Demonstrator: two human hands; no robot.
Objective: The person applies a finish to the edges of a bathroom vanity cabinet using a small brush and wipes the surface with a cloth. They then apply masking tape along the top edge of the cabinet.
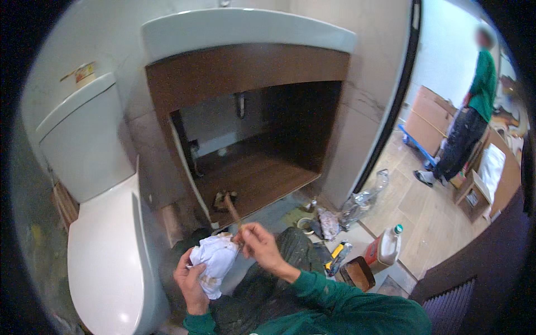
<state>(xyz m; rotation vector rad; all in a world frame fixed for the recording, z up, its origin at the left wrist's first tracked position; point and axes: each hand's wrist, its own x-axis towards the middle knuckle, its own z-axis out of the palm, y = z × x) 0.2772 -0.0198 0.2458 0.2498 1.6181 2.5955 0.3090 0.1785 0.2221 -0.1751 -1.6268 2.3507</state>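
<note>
A crumpled white cloth (215, 258) with brown stains is gripped in my left hand (190, 279), thumb on top, above my lap. My right hand (261, 245) is closed in a pinch at the cloth's right edge. From its fingers a wooden-handled brush (233, 210) points away from me. The brush's blurred, dark and tan head is over the front left part of the cabinet floor (262, 170). The brown cabinet (245, 64) under the white basin (245, 30) stands open in front of me.
A white toilet (106, 251) stands close on my left. To my right are a yellow utility knife (336, 258), a brown open container (358, 273), a green-capped jug (385, 245) and crumpled plastic (365, 201). Beyond the doorway, a person (477, 106) stands by a cardboard box (429, 117).
</note>
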